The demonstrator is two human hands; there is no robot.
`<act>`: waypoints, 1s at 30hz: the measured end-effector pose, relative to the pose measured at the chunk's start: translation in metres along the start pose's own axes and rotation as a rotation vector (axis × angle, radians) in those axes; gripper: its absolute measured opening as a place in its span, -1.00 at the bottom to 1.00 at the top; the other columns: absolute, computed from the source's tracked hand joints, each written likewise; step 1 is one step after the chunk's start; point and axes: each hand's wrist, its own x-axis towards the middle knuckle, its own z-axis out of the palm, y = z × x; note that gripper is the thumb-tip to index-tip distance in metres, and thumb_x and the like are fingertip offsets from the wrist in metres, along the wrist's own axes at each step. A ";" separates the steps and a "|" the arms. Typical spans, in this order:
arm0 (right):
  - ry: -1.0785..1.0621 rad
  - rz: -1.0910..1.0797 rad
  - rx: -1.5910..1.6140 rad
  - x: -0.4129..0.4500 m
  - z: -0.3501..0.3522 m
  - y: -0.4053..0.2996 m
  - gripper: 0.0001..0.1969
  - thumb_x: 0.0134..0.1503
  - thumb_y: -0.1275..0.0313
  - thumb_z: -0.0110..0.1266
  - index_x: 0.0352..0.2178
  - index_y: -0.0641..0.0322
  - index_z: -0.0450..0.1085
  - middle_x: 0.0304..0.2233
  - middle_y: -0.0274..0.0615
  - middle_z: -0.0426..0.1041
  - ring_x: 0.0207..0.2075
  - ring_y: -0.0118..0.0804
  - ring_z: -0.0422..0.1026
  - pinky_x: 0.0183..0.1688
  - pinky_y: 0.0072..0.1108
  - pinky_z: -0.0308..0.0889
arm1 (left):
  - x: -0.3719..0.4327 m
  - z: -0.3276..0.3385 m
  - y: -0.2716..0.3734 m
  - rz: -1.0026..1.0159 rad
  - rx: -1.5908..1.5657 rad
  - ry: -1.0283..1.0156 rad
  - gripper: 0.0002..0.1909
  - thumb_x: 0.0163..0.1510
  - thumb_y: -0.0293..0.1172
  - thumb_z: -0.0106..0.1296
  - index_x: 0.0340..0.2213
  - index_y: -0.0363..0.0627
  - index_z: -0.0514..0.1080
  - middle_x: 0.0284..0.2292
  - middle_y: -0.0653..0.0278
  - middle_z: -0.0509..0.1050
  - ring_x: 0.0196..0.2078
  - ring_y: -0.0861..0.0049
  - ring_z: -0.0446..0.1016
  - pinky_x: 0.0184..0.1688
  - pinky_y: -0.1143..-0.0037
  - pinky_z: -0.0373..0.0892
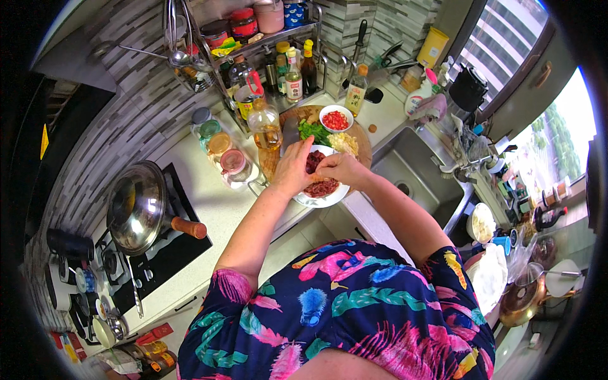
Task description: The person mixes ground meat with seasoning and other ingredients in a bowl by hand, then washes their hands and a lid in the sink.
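Note:
Sliced dark red meat [322, 188] lies on a white plate [327, 203] in front of me, at the near edge of a round wooden chopping board [363, 142]. My left hand [295, 167] is over the plate's left side, fingers extended and thumb reaching toward the meat. From the right, my right hand [346, 169] bends over the plate, its fingertips pinched together at the meat. What sits between those fingertips is mostly hidden. Beyond the hands are chopped greens [313, 132], minced garlic [344, 142] and a white bowl [350, 124] of chopped red chilli [335, 120].
An oil bottle [265, 126] stands left of the board, a sauce bottle [356, 92] behind it. Lidded jars [233, 164] line the counter at left. A metal wok [137, 206] with a wooden handle rests on the hob. The steel sink [418, 175] is at right.

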 end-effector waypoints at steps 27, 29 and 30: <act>0.508 -0.550 -0.466 0.000 0.006 0.013 -0.92 -0.07 0.51 0.01 -0.51 0.20 0.44 -0.53 -0.12 0.44 -0.43 -0.07 0.42 -0.31 -0.35 0.28 | -0.002 0.023 -0.031 -0.742 -1.862 -0.250 -0.55 0.15 -0.14 -0.11 -0.06 -0.24 0.23 -0.13 0.06 0.40 -0.08 0.29 0.41 -0.05 0.40 0.35; 0.505 -0.501 -0.422 -0.001 0.010 0.011 -0.88 -0.05 0.55 -0.03 -0.46 0.24 0.44 -0.51 -0.03 0.47 -0.44 0.00 0.45 -0.34 -0.34 0.35 | -0.004 0.026 -0.033 -0.721 -1.853 -0.218 -0.45 0.17 0.00 -0.24 -0.06 -0.27 0.22 -0.07 -0.03 0.36 -0.01 0.19 0.36 0.00 0.32 0.31; 0.505 -0.502 -0.421 -0.002 0.012 0.011 -0.88 -0.05 0.55 -0.03 -0.46 0.24 0.44 -0.51 -0.03 0.47 -0.44 0.00 0.45 -0.34 -0.34 0.35 | -0.004 0.026 -0.033 -0.713 -1.922 -0.192 -0.44 0.17 0.02 -0.28 -0.06 -0.29 0.22 -0.07 -0.04 0.36 0.00 0.17 0.35 0.02 0.30 0.29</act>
